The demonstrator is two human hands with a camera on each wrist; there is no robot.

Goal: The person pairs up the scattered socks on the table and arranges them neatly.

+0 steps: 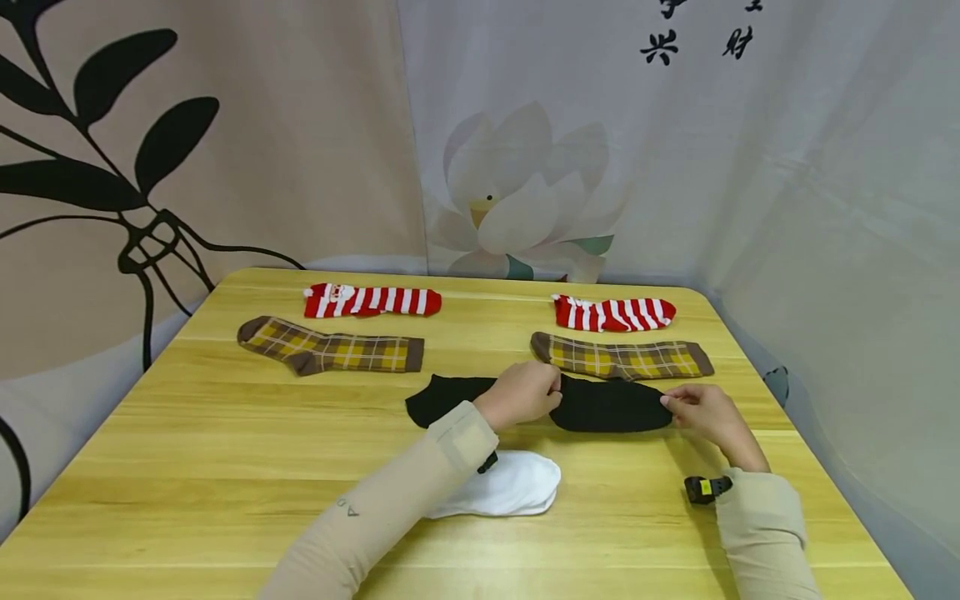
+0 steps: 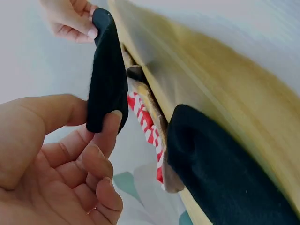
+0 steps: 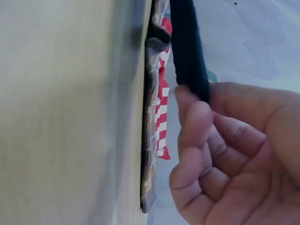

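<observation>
A black sock (image 1: 611, 406) is stretched level between both hands, raised off the table in the wrist views. My left hand (image 1: 522, 392) pinches its left end between thumb and fingers. At the other end, my right hand (image 1: 708, 415) pinches the tip with thumb and forefinger. A second black sock (image 1: 444, 398) lies on the table to the left, partly hidden behind the left hand and forearm. Nearer the front lies a white sock (image 1: 510, 483), its left part covered by the left sleeve.
Two brown-and-yellow plaid socks, a left one (image 1: 352, 352) and a right one (image 1: 622, 357), lie behind the black ones. Farther back are two red-and-white striped socks, one left (image 1: 375, 301), one right (image 1: 613, 314). The wooden table (image 1: 187, 492) ends at a printed curtain (image 1: 322, 125).
</observation>
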